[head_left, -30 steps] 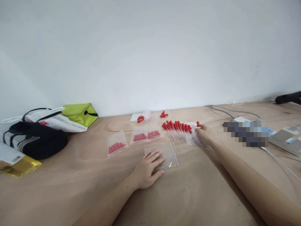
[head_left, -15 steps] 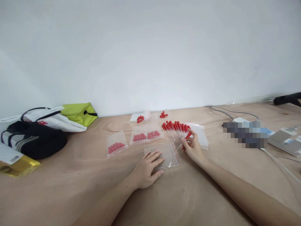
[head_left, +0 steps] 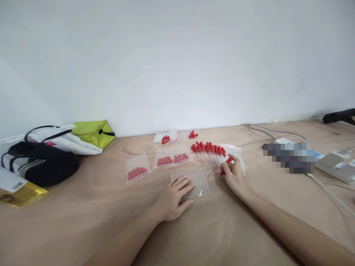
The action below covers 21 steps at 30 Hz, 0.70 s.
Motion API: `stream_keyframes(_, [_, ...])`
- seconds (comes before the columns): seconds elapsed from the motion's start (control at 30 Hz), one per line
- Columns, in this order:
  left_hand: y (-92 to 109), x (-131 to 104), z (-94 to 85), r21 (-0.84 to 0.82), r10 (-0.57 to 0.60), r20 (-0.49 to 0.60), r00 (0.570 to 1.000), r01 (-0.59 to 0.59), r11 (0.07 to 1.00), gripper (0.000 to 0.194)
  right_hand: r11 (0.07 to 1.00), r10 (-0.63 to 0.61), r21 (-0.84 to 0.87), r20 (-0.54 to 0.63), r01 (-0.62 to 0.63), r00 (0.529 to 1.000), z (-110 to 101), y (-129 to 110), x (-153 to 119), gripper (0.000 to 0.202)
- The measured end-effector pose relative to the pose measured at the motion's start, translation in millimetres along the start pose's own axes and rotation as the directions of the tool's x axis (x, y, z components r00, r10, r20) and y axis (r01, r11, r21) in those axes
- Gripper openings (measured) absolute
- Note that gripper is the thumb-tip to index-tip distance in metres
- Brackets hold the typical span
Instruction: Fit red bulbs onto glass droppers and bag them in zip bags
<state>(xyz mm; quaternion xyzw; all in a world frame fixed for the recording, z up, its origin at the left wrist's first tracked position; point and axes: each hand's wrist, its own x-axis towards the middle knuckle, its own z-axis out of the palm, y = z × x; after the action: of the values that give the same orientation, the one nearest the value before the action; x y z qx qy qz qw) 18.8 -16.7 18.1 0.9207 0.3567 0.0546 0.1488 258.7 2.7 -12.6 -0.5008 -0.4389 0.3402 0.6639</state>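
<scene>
The left hand lies palm down with its fingers extended and slightly parted, pressing on a flat, clear plastic zip bag and gripping nothing. This bag rests on the light brown wood-grain tabletop, its red-lined seal edge facing right. The right hand is nearly closed, thumb and fingertips pinching a slender clear dropper with a red bulb; its thin tube slants down and left toward the seal edge, though whether the tip touches the bag is too fine to tell. Just beyond the right hand, a fanned row of red-bulbed clear droppers lies with the bulbs toward the wall, and a whitish stack of plastic bags sits at the row's right end. Left of the row, two side-by-side clear bags of red-bulbed droppers lie flat, with a single tilted clear bag of red-bulbed droppers farther left. Near the pale wall are two small clusters of red bulbs. At far left, a black bag with white stripes lies before a lime-green pouch.
</scene>
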Motion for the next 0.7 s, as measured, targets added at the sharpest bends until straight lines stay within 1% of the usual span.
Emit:
stream_keyframes(0.13, [0, 0, 0.0, -0.001, 0.004, -0.010, 1.000, -0.004, 1.000, 0.048, 0.990, 0.100, 0.092, 0.090, -0.108, 0.991, 7, 4, -7, 0.046])
stream_keyframes(0.2, [1, 0, -0.6, -0.005, 0.005, -0.018, 1.000, -0.005, 1.000, 0.049, 0.974, 0.156, 0.139, 0.151, -0.177, 0.976, 10, 4, -11, 0.046])
stream_keyframes(0.27, [1, 0, -1.2, -0.005, 0.006, -0.023, 1.000, -0.006, 1.000, 0.051, 0.958, 0.202, 0.155, 0.234, -0.242, 0.951, 10, 3, -12, 0.045])
stream_keyframes(0.33, [2, -1, -1.5, -0.004, 0.008, -0.026, 1.000, -0.008, 1.000, 0.053, 0.949, 0.233, 0.120, 0.359, -0.292, 0.904, 7, 1, -12, 0.043])
stream_keyframes(0.4, [2, -1, -1.3, -0.005, 0.013, -0.030, 0.999, -0.013, 1.000, 0.054, 0.949, 0.243, 0.057, 0.492, -0.309, 0.836, 3, -2, -9, 0.040])
stream_keyframes(0.47, [1, -1, -0.8, -0.007, 0.020, -0.035, 0.999, -0.020, 1.000, 0.054, 0.954, 0.248, -0.011, 0.589, -0.300, 0.769, -1, -4, -6, 0.037])
stream_keyframes(0.57, [0, 0, 0.3, -0.012, 0.025, -0.032, 0.999, -0.025, 1.000, 0.055, 0.947, 0.299, -0.120, 0.671, -0.299, 0.678, -3, -7, -3, 0.036])
stream_keyframes(0.63, [1, 0, 0.8, -0.013, 0.022, -0.019, 1.000, -0.022, 1.000, 0.056, 0.940, 0.314, -0.142, 0.714, -0.310, 0.625, -1, -8, -3, 0.037])
stream_keyframes(0.67, [1, 0, 0.8, -0.015, 0.020, -0.013, 1.000, -0.021, 1.000, 0.057, 0.942, 0.299, -0.125, 0.731, -0.311, 0.613, 1, -9, -3, 0.037])
stream_keyframes(0.7, [1, 0, 0.5, -0.020, 0.020, -0.008, 1.000, -0.020, 1.000, 0.057, 0.947, 0.275, -0.098, 0.743, -0.306, 0.610, 2, -8, -3, 0.036])
